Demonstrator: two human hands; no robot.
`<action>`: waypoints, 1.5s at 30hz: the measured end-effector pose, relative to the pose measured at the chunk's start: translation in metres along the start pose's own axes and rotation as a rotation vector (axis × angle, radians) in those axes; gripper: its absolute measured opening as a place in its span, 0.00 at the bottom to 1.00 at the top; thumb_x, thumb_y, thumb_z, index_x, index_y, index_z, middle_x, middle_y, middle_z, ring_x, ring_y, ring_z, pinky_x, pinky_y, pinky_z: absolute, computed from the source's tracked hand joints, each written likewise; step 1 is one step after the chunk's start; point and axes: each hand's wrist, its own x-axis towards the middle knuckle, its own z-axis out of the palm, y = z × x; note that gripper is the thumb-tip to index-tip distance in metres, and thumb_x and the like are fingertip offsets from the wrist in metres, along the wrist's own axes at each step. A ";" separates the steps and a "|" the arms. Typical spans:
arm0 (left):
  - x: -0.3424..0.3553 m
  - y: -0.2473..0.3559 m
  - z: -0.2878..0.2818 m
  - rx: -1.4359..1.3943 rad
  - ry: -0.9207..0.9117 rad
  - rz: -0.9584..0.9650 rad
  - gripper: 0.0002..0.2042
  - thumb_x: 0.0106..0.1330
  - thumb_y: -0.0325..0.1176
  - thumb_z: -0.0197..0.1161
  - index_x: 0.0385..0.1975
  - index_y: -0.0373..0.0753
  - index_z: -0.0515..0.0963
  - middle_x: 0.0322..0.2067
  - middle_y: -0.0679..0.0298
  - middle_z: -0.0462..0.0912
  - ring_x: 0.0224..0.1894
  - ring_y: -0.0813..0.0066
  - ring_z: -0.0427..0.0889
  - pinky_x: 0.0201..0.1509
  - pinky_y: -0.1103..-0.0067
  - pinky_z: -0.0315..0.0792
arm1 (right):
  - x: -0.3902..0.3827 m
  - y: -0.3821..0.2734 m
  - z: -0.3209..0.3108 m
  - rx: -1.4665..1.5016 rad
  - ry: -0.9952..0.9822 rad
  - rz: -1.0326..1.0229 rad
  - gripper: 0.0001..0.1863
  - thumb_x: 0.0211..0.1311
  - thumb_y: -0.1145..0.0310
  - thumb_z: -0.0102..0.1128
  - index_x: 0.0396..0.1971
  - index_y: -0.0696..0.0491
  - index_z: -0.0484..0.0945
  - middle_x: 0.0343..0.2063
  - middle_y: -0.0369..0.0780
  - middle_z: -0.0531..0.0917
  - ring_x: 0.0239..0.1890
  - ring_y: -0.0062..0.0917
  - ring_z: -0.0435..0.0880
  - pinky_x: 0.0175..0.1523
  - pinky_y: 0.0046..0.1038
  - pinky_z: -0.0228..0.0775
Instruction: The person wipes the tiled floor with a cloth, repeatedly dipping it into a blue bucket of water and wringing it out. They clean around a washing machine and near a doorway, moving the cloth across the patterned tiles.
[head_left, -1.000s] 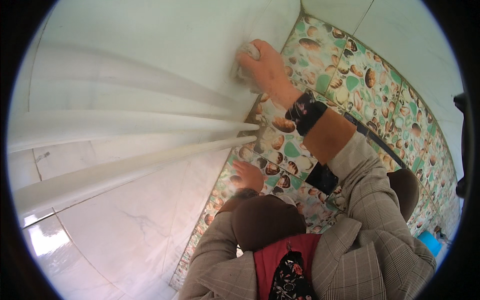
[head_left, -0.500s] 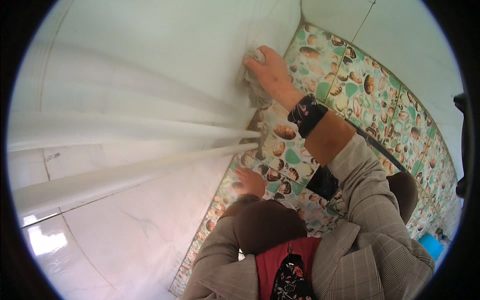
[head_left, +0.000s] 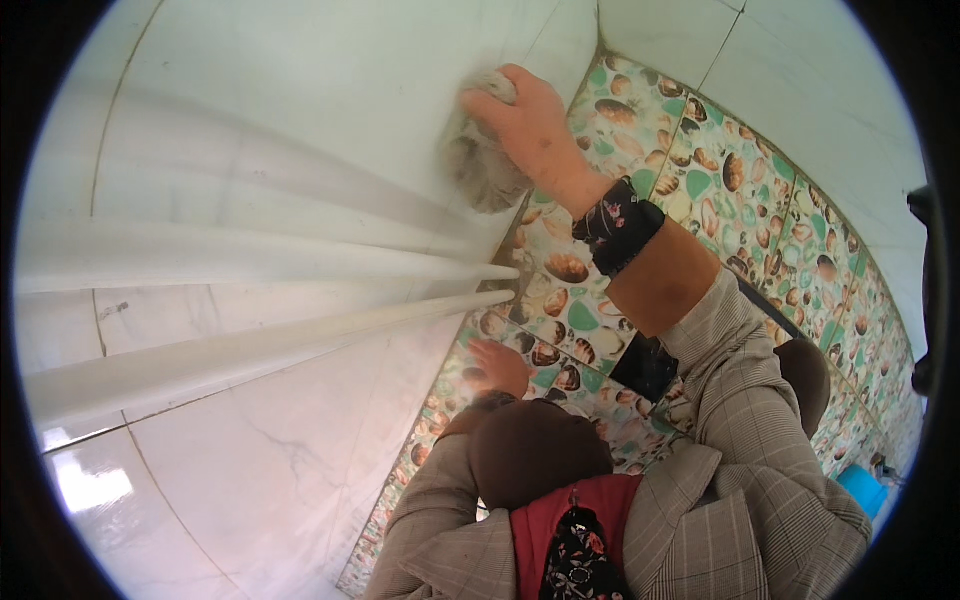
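My right hand [head_left: 535, 130] grips a crumpled grey cloth [head_left: 482, 165] and presses it against the white tiled wall [head_left: 330, 90], low down near the corner. The cloth's lower end hangs close to where the wall meets the floor. My left hand [head_left: 497, 367] is beside my knee, by the foot of the wall at the floor, its fingers stretched out with nothing in them. Pebble-patterned tiles [head_left: 600, 250] in green, brown and cream cover the floor beneath both hands.
Two white pipes [head_left: 400, 262] run down the wall to the floor between my hands. A black square [head_left: 645, 366] and a dark strip lie in the floor. At the lower right is a blue object [head_left: 862, 490]. Another white wall [head_left: 800, 90] rises beyond the floor.
My right hand and the cloth have moved slightly up and left along the wall, and more of the cloth shows. My left hand stays about where it was.
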 end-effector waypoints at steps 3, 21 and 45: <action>0.000 0.000 0.000 0.071 0.054 0.031 0.59 0.36 0.60 0.71 0.60 0.19 0.50 0.63 0.32 0.39 0.67 0.42 0.42 0.65 0.63 0.55 | 0.001 0.004 0.000 -0.028 -0.027 0.023 0.20 0.52 0.58 0.59 0.33 0.62 0.74 0.29 0.49 0.79 0.34 0.39 0.77 0.42 0.33 0.68; -0.008 0.001 -0.020 0.264 0.017 0.069 0.54 0.45 0.68 0.57 0.58 0.19 0.54 0.60 0.30 0.51 0.64 0.36 0.50 0.63 0.49 0.48 | 0.013 -0.034 0.009 -0.242 0.087 -0.279 0.13 0.51 0.68 0.60 0.34 0.58 0.70 0.35 0.46 0.71 0.42 0.40 0.69 0.46 0.37 0.66; 0.008 0.010 0.018 0.025 0.172 -0.070 0.26 0.62 0.35 0.46 0.56 0.21 0.61 0.62 0.35 0.51 0.63 0.41 0.55 0.59 0.58 0.57 | -0.036 -0.108 0.045 0.191 -0.138 -0.819 0.17 0.43 0.76 0.63 0.36 0.56 0.71 0.40 0.41 0.72 0.44 0.39 0.71 0.48 0.31 0.65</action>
